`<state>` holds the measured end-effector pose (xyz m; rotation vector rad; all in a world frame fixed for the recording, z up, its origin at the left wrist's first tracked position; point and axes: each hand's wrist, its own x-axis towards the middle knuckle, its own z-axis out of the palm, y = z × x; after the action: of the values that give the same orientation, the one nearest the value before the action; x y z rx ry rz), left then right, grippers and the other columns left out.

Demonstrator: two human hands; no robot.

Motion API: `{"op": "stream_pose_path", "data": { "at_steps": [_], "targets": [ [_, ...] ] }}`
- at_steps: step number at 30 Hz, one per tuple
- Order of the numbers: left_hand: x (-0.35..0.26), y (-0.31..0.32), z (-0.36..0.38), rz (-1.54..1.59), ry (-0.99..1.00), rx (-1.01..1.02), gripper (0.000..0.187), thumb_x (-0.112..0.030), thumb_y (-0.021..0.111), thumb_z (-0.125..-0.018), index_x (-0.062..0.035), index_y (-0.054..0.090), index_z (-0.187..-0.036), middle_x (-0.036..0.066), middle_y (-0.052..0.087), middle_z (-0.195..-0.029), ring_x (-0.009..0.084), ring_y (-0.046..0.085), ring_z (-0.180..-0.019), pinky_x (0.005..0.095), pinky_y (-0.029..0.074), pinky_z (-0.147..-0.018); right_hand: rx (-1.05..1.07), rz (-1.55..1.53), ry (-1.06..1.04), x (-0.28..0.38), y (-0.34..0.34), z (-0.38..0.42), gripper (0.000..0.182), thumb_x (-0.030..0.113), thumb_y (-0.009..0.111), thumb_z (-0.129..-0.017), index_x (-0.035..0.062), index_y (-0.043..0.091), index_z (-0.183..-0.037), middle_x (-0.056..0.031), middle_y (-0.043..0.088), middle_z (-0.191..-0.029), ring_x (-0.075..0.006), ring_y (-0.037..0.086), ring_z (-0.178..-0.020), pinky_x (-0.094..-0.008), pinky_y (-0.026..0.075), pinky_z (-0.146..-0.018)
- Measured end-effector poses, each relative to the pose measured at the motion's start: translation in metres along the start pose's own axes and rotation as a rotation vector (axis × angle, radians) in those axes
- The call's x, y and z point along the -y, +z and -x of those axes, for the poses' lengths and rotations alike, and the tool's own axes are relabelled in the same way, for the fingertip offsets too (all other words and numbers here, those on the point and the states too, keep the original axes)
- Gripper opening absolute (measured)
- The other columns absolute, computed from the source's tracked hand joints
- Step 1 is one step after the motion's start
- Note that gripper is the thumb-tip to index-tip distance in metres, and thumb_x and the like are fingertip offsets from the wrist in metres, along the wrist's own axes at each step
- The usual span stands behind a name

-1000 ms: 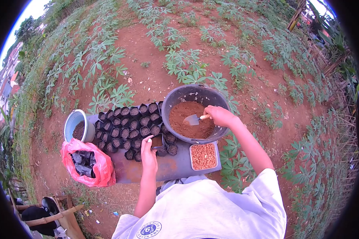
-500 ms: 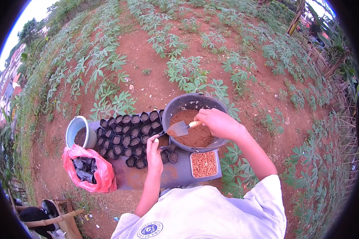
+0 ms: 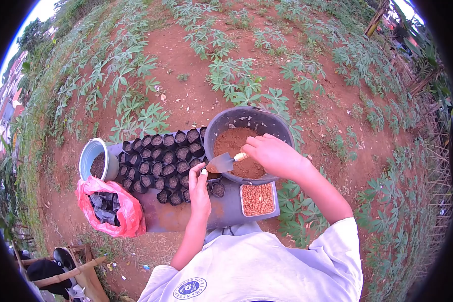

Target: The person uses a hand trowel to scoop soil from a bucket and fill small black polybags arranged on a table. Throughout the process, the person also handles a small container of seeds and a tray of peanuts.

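The soil-tipped grey trowel has moved leftward, right hand closed round its handle, left hand pinching a black bag.

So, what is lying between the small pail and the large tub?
Rows of soil-filled black bags stand between the pail and the tub, as the head view shows.

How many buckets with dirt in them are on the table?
2. The big dark bucket is at the table's right end, with the right hand over it. The small light-blue bucket is at the left end. I see no sign of any hidden.
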<state>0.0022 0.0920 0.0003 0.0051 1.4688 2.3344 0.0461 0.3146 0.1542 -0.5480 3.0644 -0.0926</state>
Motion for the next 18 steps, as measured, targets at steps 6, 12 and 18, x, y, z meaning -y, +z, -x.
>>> {"op": "stream_pose_path", "data": {
  "at_steps": [6,12,18],
  "targets": [
    [-0.004,-0.001,0.000,0.036,-0.024,0.012,0.026,-0.017,0.052,-0.102,-0.0059,0.054,-0.125,-0.002,0.049,-0.108,0.0059,0.042,-0.093,0.0227,0.036,-0.088,0.016,0.022,0.014,0.002,-0.003,0.003,0.025,0.004,0.057,-0.081,0.0058,0.063,-0.106,-0.0072,0.058,-0.095,-0.0244,0.061,-0.092,-0.0376,0.045,-0.082],
    [-0.002,-0.011,0.000,-0.014,0.001,-0.033,0.027,-0.016,0.053,-0.102,-0.0048,0.054,-0.126,0.002,0.050,-0.120,0.0101,0.045,-0.110,0.0258,0.035,-0.100,0.037,0.040,-0.108,0.014,-0.007,-0.014,0.015,0.011,0.061,-0.082,0.0070,0.062,-0.096,-0.0063,0.062,-0.094,-0.0227,0.064,-0.094,-0.0375,0.048,-0.083],
    [-0.002,-0.010,0.000,-0.055,0.034,-0.067,0.025,-0.017,0.051,-0.103,-0.0066,0.054,-0.125,-0.001,0.052,-0.107,0.0075,0.048,-0.095,0.0267,0.039,-0.090,0.021,-0.059,-0.182,0.029,-0.015,-0.032,0.013,0.017,0.062,-0.086,0.0064,0.062,-0.095,-0.0077,0.065,-0.086,-0.0252,0.065,-0.090,-0.0391,0.047,-0.083]
  ]
}}
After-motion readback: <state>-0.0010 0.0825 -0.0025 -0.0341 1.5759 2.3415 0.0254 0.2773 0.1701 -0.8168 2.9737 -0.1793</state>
